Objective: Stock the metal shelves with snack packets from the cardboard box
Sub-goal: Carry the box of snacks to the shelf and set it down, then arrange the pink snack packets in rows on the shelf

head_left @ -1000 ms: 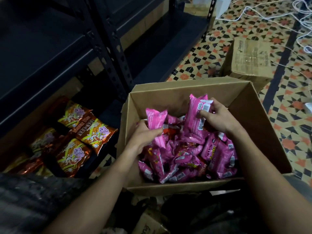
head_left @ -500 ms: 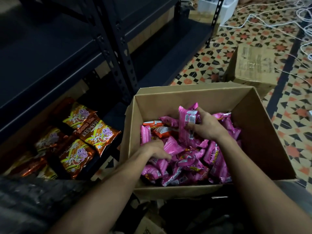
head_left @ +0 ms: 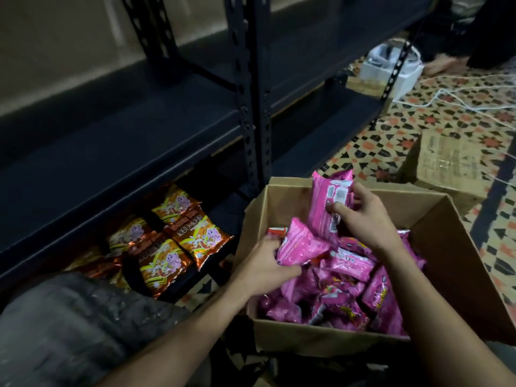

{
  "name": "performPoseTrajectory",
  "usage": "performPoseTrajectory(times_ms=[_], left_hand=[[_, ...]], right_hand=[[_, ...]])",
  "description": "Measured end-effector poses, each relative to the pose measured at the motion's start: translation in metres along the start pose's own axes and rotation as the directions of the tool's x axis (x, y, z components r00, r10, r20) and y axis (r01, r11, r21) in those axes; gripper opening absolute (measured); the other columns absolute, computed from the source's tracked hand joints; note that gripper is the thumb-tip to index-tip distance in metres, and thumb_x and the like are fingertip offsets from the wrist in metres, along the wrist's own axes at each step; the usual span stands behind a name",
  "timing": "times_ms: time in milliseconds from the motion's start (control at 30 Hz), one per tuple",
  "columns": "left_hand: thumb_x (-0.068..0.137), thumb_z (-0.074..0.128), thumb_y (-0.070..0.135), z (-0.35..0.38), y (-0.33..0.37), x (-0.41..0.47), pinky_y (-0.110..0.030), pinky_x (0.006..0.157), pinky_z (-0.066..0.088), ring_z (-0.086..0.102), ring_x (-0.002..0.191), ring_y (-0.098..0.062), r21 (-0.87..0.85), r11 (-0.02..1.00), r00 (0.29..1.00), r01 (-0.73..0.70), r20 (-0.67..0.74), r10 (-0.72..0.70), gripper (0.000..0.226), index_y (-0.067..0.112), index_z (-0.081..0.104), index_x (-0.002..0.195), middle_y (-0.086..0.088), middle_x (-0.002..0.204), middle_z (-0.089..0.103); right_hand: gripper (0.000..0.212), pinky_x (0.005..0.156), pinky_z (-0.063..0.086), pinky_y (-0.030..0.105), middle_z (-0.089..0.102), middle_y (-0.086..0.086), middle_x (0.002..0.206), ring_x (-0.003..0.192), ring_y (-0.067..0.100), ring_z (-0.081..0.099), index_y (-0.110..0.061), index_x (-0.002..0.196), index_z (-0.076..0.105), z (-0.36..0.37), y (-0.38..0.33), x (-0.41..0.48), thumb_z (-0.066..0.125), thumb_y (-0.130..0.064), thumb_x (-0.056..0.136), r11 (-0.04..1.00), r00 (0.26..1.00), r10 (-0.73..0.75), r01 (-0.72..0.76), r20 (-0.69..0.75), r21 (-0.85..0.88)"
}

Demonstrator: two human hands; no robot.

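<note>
Two pink packets (head_left: 300, 244): left hand (head_left: 259, 265) pinches one low, right hand (head_left: 365, 222) grips one upright, fingers (head_left: 360, 192) curled.

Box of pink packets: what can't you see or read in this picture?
Head view only.
- Bottom of the cardboard box: covered by the pink packets.
- Writing on the raised packet in the right hand: too small and blurred.
- Fingers of the left hand: partly behind a second packet.
- Back row of orange packets: lost in shadow under the shelf.
</note>
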State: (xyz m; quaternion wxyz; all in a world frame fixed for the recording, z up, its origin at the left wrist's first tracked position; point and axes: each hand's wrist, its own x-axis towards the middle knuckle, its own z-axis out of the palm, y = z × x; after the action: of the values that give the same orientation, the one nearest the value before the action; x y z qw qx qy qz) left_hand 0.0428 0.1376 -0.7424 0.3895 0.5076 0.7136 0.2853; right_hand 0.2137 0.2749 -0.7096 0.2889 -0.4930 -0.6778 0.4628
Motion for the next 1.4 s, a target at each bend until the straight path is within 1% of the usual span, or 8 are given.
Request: performPoseTrajectory(times_ms=[233, 467, 700, 833, 967, 1100, 1267, 1400], left_hand=[[0.062, 0.076, 0.041, -0.12, 0.024, -0.068, -0.034, 0.077, 0.054, 0.069, 0.08, -0.016, -0.299, 0.943, 0.962, -0.143, -0.268, 0.061, 0.039, 0.013, 0.072, 0.089, -0.006, 0.089, 0.074], [0.061, 0.072, 0.039, -0.253, 0.01, -0.17, -0.034, 0.075, 0.048, 0.064, 0.077, -0.019, -0.363, 0.902, 0.8, -0.235, -0.599, -0.032, 0.031, 0.018, 0.068, 0.083, -0.003, 0.082, 0.07], [0.068, 0.072, 0.038, -0.338, -0.031, -0.264, -0.033, 0.077, 0.048, 0.068, 0.076, -0.017, -0.396, 0.906, 0.637, -0.149, -0.739, -0.219, 0.034, 0.016, 0.07, 0.093, -0.005, 0.086, 0.074], [0.087, 0.07, 0.028, -0.363, -0.059, -0.294, -0.031, 0.074, 0.048, 0.067, 0.075, -0.02, -0.377, 0.925, 0.613, 0.045, -0.721, -0.324, 0.012, 0.017, 0.071, 0.091, -0.009, 0.085, 0.074], [0.087, 0.07, 0.029, -0.387, -0.075, -0.308, -0.024, 0.065, 0.049, 0.068, 0.07, -0.017, -0.381, 0.912, 0.586, 0.15, -0.709, -0.393, 0.022, 0.009, 0.072, 0.098, -0.006, 0.081, 0.075], [0.083, 0.072, 0.029, -0.404, -0.094, -0.314, -0.025, 0.065, 0.049, 0.066, 0.068, -0.018, -0.396, 0.888, 0.555, 0.234, -0.695, -0.457, 0.02, 0.011, 0.07, 0.092, -0.005, 0.077, 0.073], [0.083, 0.073, 0.028, -0.406, -0.109, -0.304, -0.027, 0.067, 0.051, 0.07, 0.073, -0.019, -0.418, 0.888, 0.538, 0.193, -0.712, -0.452, 0.028, 0.006, 0.072, 0.1, -0.009, 0.087, 0.076], [0.087, 0.07, 0.032, -0.402, -0.118, -0.311, -0.024, 0.061, 0.048, 0.066, 0.065, -0.012, -0.46, 0.882, 0.422, 0.1, -0.784, -0.456, 0.017, 0.015, 0.071, 0.092, 0.002, 0.072, 0.073]], right_hand=[[0.011, 0.058, 0.058, 0.048, 0.071, 0.003, 0.083, 0.067, 0.018, 0.066, -0.02, 0.094, 0.061, 0.044, -0.119, -0.001, 0.066, -0.014, 0.087, 0.963, 0.968, -0.246, 0.237, 0.055, 0.13], [0.009, 0.071, 0.052, 0.039, 0.072, 0.007, 0.094, 0.076, 0.019, 0.065, -0.013, 0.099, 0.063, 0.15, -0.243, -0.02, 0.066, -0.011, 0.09, 0.856, 0.825, -0.486, 0.385, 0.287, 0.345], [0.006, 0.074, 0.059, 0.04, 0.074, -0.003, 0.088, 0.074, 0.013, 0.071, -0.023, 0.094, 0.065, 0.267, -0.314, -0.045, 0.07, -0.02, 0.09, 0.845, 0.695, -0.512, 0.302, 0.504, 0.442], [0.013, 0.072, 0.06, 0.035, 0.074, 0.004, 0.097, 0.086, 0.018, 0.073, -0.016, 0.098, 0.064, 0.309, -0.326, -0.058, 0.071, -0.025, 0.091, 0.87, 0.67, -0.482, 0.291, 0.565, 0.397], [0.021, 0.08, 0.061, 0.043, 0.072, 0.006, 0.098, 0.087, 0.022, 0.073, -0.012, 0.102, 0.061, 0.342, -0.329, -0.069, 0.071, -0.028, 0.091, 0.893, 0.661, -0.447, 0.29, 0.603, 0.344], [0.021, 0.077, 0.058, 0.035, 0.072, 0.004, 0.101, 0.084, 0.014, 0.071, -0.015, 0.104, 0.059, 0.367, -0.323, -0.075, 0.069, -0.03, 0.093, 0.903, 0.664, -0.427, 0.279, 0.614, 0.326], [0.025, 0.096, 0.053, 0.046, 0.069, -0.003, 0.106, 0.101, 0.02, 0.067, -0.028, 0.106, 0.057, 0.391, -0.325, -0.071, 0.067, -0.045, 0.09, 0.906, 0.681, -0.408, 0.384, 0.608, 0.178], [0.062, 0.108, 0.04, 0.049, 0.057, 0.012, 0.137, 0.128, 0.034, 0.049, -0.018, 0.137, 0.046, 0.402, -0.336, -0.07, 0.057, -0.058, 0.091, 0.839, 0.699, -0.347, 0.529, 0.626, -0.126]])
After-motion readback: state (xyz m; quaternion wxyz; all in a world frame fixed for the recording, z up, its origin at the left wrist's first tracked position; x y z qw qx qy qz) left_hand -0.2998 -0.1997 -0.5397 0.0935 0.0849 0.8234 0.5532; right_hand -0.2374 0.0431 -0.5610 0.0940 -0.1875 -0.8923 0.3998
